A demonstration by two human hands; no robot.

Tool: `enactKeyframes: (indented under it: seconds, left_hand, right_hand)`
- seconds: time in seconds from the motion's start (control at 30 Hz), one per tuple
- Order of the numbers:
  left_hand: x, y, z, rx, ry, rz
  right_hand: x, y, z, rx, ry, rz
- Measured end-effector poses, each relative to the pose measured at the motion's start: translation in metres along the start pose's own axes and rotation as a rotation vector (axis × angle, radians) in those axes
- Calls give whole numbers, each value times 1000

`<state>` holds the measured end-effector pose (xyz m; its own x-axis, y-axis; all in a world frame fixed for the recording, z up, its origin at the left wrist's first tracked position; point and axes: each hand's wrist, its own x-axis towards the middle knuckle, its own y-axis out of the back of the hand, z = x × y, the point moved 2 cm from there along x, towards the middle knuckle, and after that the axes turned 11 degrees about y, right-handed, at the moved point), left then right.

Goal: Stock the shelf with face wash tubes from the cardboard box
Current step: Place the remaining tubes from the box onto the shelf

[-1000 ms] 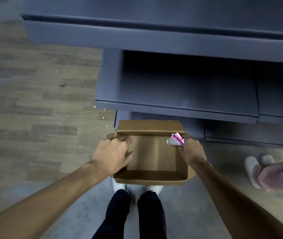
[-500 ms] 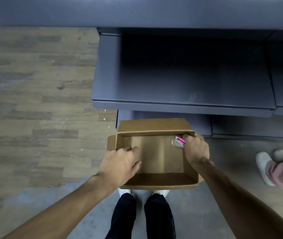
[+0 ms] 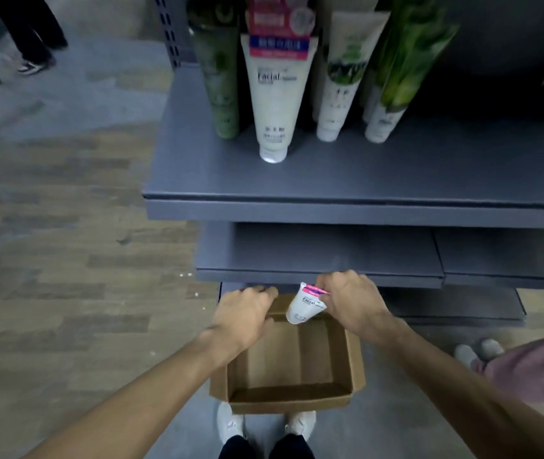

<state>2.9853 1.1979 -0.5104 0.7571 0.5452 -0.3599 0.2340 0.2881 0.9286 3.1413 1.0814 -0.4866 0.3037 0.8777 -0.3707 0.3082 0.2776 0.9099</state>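
An open cardboard box [image 3: 288, 397] stands on the floor in front of my feet; nothing shows inside it. My right hand [image 3: 350, 301] grips a white face wash tube with a pink end [image 3: 305, 306] above the box's far edge, cap pointing down. My left hand [image 3: 242, 314] rests on the box's far left rim with fingers curled. On the grey shelf [image 3: 363, 180] above stand several tubes: a white and pink one [image 3: 275, 94] in front, green ones [image 3: 219, 71] beside it.
Two lower grey shelves [image 3: 323, 260] jut out just behind the box. Another person's pink-trousered leg and white shoes [image 3: 482, 351] are at the right. Other people's legs [image 3: 30, 38] stand at the far left on the wood-patterned floor.
My head has tilted up, bringing the stocked upper shelf into view. My right hand has lifted the tube out of the box. My left hand slid forward to the far rim.
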Motion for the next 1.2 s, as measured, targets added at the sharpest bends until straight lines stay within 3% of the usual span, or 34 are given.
enactKeyframes:
  seconds: [0.23,0.6,0.97,1.2]
  left_hand:
    - [-13,93,-7,-119,-19,93]
    - [-27,192,-11,-636,-131,245]
    - [-10,231,-8,-689,-94,377]
    - [2,226,-16,-732,-20,392]
  right_hand:
    - [-24,140,-52,-6,116,126]
    - [-55,277,-87,-80,205,287]
    - [-52,315,-87,-137,221,384]
    - [-32,294,-71,138,194,476]
